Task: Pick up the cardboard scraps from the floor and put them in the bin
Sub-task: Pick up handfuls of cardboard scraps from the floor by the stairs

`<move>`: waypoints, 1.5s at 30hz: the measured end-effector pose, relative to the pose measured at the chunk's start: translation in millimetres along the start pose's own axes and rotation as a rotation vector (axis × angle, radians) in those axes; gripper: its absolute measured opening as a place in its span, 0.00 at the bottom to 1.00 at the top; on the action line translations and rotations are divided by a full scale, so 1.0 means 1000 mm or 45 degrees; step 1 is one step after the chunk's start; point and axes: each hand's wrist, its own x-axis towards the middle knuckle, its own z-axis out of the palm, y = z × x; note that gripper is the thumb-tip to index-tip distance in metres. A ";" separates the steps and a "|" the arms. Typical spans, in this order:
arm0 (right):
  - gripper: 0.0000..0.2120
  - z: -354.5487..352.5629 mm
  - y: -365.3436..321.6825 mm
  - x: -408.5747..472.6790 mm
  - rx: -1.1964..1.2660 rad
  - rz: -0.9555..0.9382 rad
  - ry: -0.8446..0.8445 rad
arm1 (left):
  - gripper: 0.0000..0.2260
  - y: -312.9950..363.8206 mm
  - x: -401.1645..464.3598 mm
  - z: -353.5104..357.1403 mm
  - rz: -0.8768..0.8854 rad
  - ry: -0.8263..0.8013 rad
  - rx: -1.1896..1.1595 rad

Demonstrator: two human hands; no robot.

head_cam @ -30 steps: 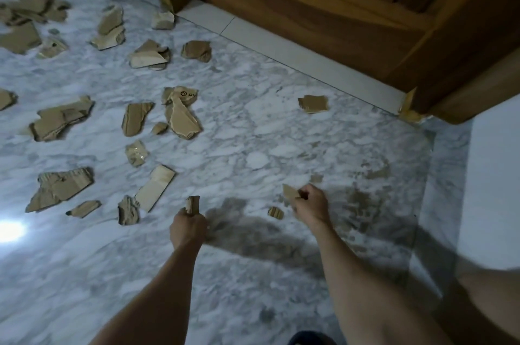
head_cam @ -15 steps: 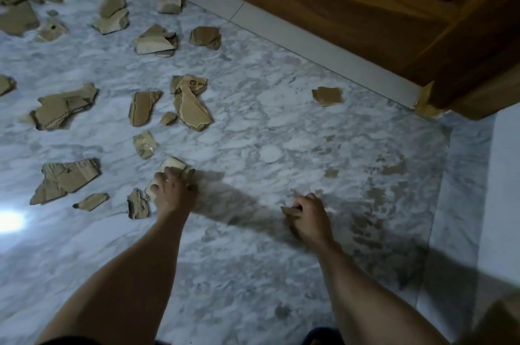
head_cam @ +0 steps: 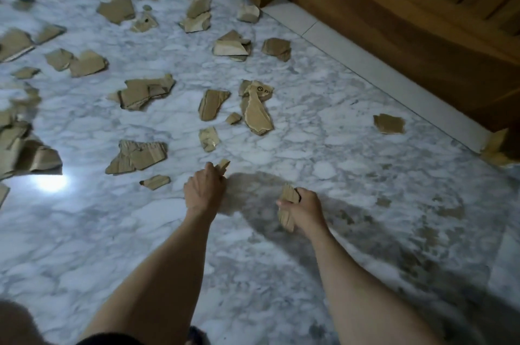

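Observation:
Several torn brown cardboard scraps [head_cam: 142, 94] lie scattered over the white marble floor [head_cam: 323, 125], mostly in the upper left half. My left hand [head_cam: 204, 190] is closed around a few scraps whose tips [head_cam: 223, 166] stick out above the fingers. My right hand [head_cam: 305, 208] grips a small stack of scraps [head_cam: 287, 211], held just above the floor. A small scrap [head_cam: 155, 182] lies just left of my left hand. One lone scrap [head_cam: 389, 124] rests near the wooden frame on the right. No bin is in view.
A dark wooden door and frame [head_cam: 408, 21] fills the upper right, with a pale threshold strip [head_cam: 380, 77] along its foot. A bright light glare [head_cam: 52, 183] reflects off the floor at left. My shadow darkens the marble around my hands.
My left hand has lifted off the floor with the pale scraps it was pressing on. My right hand has risen with its scraps. The view has shifted left, so more scraps show.

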 end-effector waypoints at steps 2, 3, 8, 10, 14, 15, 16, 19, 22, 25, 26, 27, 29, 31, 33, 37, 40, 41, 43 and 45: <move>0.14 0.019 -0.023 0.002 0.047 -0.037 -0.042 | 0.12 -0.013 0.000 -0.009 -0.223 0.063 -0.197; 0.14 0.028 -0.034 0.002 0.054 -0.064 -0.060 | 0.13 -0.018 0.001 -0.014 -0.298 0.071 -0.257; 0.13 0.055 -0.067 0.007 0.040 -0.127 -0.127 | 0.17 -0.033 0.006 -0.006 -0.384 -0.202 -0.214; 0.15 0.058 -0.070 0.009 0.016 -0.130 -0.108 | 0.14 -0.033 0.004 0.003 -0.319 -0.230 -0.063; 0.17 0.062 -0.078 0.016 0.007 -0.118 -0.018 | 0.11 -0.026 0.003 0.014 -0.235 -0.173 -0.096; 0.18 0.062 -0.083 0.018 0.014 -0.123 0.000 | 0.12 -0.025 0.002 0.015 -0.234 -0.173 -0.137; 0.18 0.062 -0.088 0.019 0.021 -0.124 0.012 | 0.12 -0.024 0.002 0.016 -0.234 -0.180 -0.168; 0.19 0.054 -0.102 0.024 0.049 -0.124 0.054 | 0.10 -0.023 0.004 0.019 -0.255 -0.238 -0.257; 0.19 0.042 -0.115 0.041 0.049 -0.106 0.102 | 0.12 -0.016 0.024 0.006 -0.395 -0.255 -0.432; 0.28 0.035 -0.130 0.074 0.092 -0.124 0.122 | 0.16 0.000 0.069 -0.012 -0.405 -0.181 -0.547; 0.30 0.033 -0.134 0.086 0.077 -0.154 0.123 | 0.17 0.007 0.086 -0.018 -0.391 -0.147 -0.562; 0.31 0.032 -0.139 0.098 0.051 -0.199 0.122 | 0.17 0.014 0.101 -0.023 -0.398 -0.111 -0.582; 0.31 0.027 -0.149 0.121 -0.040 -0.247 0.115 | 0.20 0.027 0.120 -0.027 -0.485 -0.085 -0.610; 0.32 0.020 -0.159 0.142 -0.151 -0.230 0.118 | 0.27 0.036 0.122 -0.023 -0.581 -0.108 -0.554; 0.33 0.018 -0.168 0.164 -0.274 -0.202 0.116 | 0.27 0.042 0.120 -0.012 -0.551 -0.089 -0.450; 0.31 0.033 -0.169 0.200 -0.501 -0.171 0.048 | 0.15 0.048 0.128 0.005 -0.586 -0.008 -0.430; 0.22 0.030 -0.156 0.206 -0.671 -0.243 0.052 | 0.13 0.060 0.127 0.008 -0.666 -0.037 -0.469; 0.19 0.024 -0.150 0.206 -0.726 -0.257 0.062 | 0.12 0.067 0.124 0.008 -0.644 -0.066 -0.449; 0.15 0.010 -0.140 0.202 -0.769 -0.268 0.093 | 0.10 0.081 0.113 0.006 -0.572 -0.134 -0.421; 0.18 -0.001 -0.133 0.199 -0.755 -0.284 0.046 | 0.09 0.096 0.105 0.000 -0.522 -0.178 -0.422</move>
